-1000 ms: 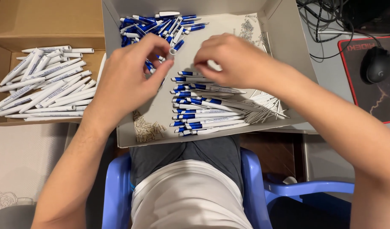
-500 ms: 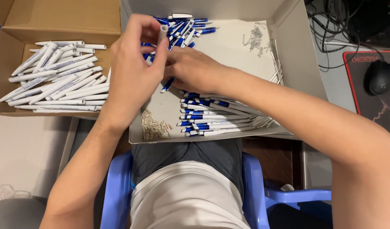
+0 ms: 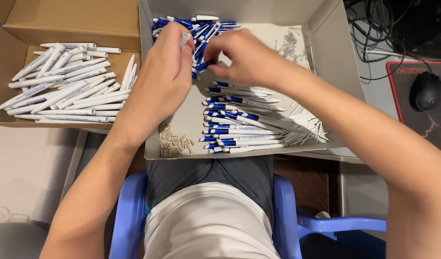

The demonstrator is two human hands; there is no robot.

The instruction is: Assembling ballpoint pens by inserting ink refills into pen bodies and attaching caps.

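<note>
Pinching white pen barrel [image 3: 184,39]: left hand [image 3: 158,81] fingers | right hand [image 3: 244,57] fingers pinching blue pen part [image 3: 201,66]

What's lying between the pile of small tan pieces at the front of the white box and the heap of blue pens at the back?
In the head view, the left hand lies over most of that stretch between the tan pieces and the blue pen heap; what shows around it is the bare white box floor.
</note>
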